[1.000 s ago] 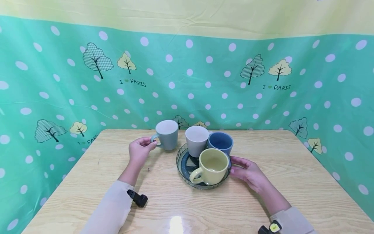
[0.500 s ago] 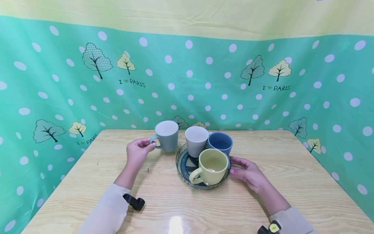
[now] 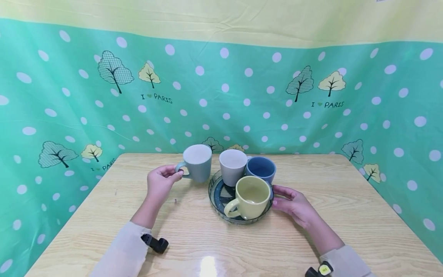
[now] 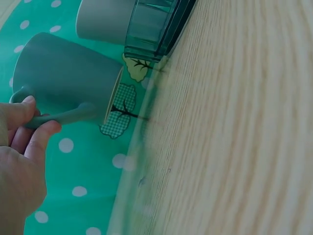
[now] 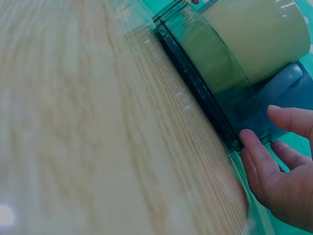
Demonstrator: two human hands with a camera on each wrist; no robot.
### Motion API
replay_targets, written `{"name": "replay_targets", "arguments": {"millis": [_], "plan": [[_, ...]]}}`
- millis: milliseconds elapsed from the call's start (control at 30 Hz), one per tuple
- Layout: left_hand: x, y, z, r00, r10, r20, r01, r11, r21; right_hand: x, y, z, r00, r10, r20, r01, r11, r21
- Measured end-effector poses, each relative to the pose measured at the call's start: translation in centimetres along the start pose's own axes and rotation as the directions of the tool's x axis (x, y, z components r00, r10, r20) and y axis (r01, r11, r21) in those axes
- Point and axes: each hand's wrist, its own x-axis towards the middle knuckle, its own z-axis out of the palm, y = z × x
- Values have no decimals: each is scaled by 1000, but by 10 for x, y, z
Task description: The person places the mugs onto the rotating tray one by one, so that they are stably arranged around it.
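My left hand (image 3: 160,182) pinches the handle of a light blue-grey mug (image 3: 199,165), thumb on one side and fingers on the other. That mug hangs upright, slightly tilted, left of a round see-through glass tray (image 3: 216,207) with a dark patterned bottom. Standing in the tray are a pale grey mug (image 3: 232,169), a blue mug (image 3: 261,168) and a yellow mug (image 3: 250,200) with its handle toward the left front. At the tray's right side, my right hand (image 3: 294,204) holds the wall; the right wrist view shows its fingertips (image 5: 248,137) near the base and rim.
The light wood table (image 3: 194,246) runs back to a green polka-dot curtain (image 3: 221,96), which also closes in both sides. The three mugs crowd the tray's back and right; some bare tray floor shows at the left front.
My left hand and forearm have shifted a little left and toward me, and the light blue-grey mug has come slightly lower and nearer. My right hand and the tray stay put.
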Motion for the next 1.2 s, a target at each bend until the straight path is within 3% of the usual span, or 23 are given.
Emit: {"name": "replay_targets", "arguments": {"millis": [533,1200], "plan": [[-11,7,-11,999,23,46,-22,999,-32,2,2,-1,1000,20,-20,-20,1000,-7],[-23,16,-12,995,64,79,-62,997,-34,2,5,-1,1000,0,-6,0,1000,-12]]}}
